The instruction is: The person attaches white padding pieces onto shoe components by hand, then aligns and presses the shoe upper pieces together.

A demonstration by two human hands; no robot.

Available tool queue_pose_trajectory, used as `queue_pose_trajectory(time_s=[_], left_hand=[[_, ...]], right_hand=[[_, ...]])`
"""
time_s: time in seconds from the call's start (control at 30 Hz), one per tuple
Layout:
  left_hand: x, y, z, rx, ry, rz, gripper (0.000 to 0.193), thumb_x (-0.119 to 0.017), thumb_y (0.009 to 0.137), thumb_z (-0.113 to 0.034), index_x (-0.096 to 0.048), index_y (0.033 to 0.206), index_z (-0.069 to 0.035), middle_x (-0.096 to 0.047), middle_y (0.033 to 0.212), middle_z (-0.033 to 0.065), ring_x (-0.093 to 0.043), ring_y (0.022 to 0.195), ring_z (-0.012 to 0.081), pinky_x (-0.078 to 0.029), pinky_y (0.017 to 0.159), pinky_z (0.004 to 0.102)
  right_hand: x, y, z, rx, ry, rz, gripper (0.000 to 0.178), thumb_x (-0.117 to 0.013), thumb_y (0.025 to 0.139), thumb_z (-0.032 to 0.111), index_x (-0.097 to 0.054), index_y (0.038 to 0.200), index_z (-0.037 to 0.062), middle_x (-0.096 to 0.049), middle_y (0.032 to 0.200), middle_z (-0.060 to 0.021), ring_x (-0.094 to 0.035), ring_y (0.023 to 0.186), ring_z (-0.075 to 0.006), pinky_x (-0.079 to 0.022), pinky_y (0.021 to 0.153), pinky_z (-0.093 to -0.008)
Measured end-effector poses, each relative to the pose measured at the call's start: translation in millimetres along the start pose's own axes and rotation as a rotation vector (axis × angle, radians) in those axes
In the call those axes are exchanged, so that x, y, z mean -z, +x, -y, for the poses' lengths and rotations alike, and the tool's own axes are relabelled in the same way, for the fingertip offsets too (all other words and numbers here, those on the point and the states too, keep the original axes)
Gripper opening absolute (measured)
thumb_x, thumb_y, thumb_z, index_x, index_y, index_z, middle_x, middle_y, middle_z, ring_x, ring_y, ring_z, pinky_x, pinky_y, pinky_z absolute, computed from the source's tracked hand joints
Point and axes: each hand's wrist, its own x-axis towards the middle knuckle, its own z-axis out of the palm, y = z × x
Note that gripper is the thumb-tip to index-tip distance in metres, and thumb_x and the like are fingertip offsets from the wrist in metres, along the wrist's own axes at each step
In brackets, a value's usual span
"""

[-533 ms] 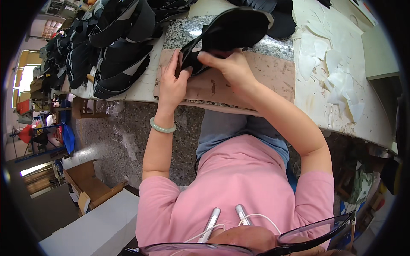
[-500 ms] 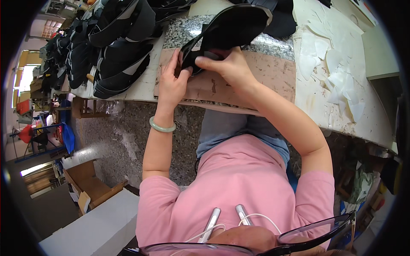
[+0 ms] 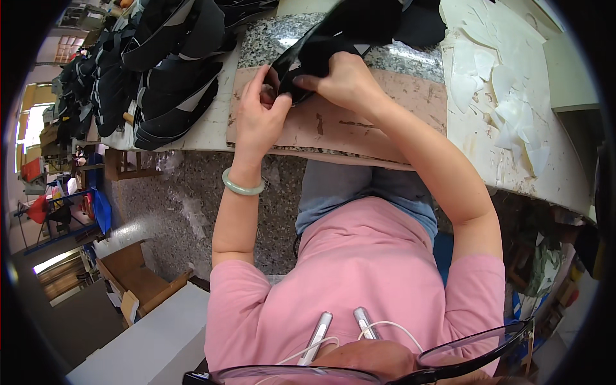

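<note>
A black piece that looks like a shoe upper (image 3: 324, 52) is held over the table's far side, its curved edge toward me. My left hand (image 3: 260, 119) pinches its near left edge between thumb and fingers. My right hand (image 3: 350, 83) grips it farther right, with the thumb pressed on its surface and the other fingers mostly hidden. Below both hands lies a stained tan board (image 3: 398, 119), partly covering a speckled stone slab (image 3: 417, 63).
Several similar black uppers (image 3: 176, 96) are piled along the table's left side. More black material (image 3: 420, 22) lies at the far edge. Thin white cut pieces (image 3: 513, 109) are scattered on the table at right, beside a pale box-like block (image 3: 581, 77).
The black upper has turned and dropped lower, its broad raised part swinging away from me. My right hand has rolled over, its back now facing up more. The left hand keeps its pinch.
</note>
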Motion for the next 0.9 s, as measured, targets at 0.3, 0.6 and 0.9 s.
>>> queue_pose_trajectory(time_s=[0.3,0.6,0.9], left_hand=[[8,-14,-3,0.006,-0.351,0.123,0.068,-0.054,0.080,0.012,-0.036,0.144,-0.002,-0.060,0.109,0.0076,-0.059,0.090,0.0107,-0.048,0.079,0.0228],[19,-12,-2,0.080,-0.468,0.191,0.065,-0.042,0.083,0.016,-0.034,0.145,-0.003,-0.056,0.124,0.0111,-0.054,0.114,0.0141,-0.046,0.096,0.0272],[3,-19,-1,-0.012,-0.312,0.126,0.064,-0.051,0.081,0.013,-0.038,0.142,0.000,-0.055,0.124,0.0095,-0.060,0.104,0.0147,-0.049,0.090,0.0269]], right_hand=[[2,-12,21,0.213,-0.024,0.214,0.032,-0.054,0.087,0.031,-0.069,0.098,0.0057,-0.068,0.093,-0.0173,-0.064,0.085,-0.0314,-0.049,0.076,-0.0401],[-4,-23,11,0.117,0.197,0.183,0.037,-0.052,0.094,0.038,-0.068,0.107,0.0068,-0.070,0.092,-0.0088,-0.066,0.082,-0.0197,-0.049,0.073,-0.0307],[1,-26,32,-0.039,-0.017,0.470,0.036,-0.042,0.098,0.031,-0.065,0.117,0.0110,-0.066,0.112,-0.0123,-0.063,0.103,-0.0262,-0.045,0.091,-0.0345]])
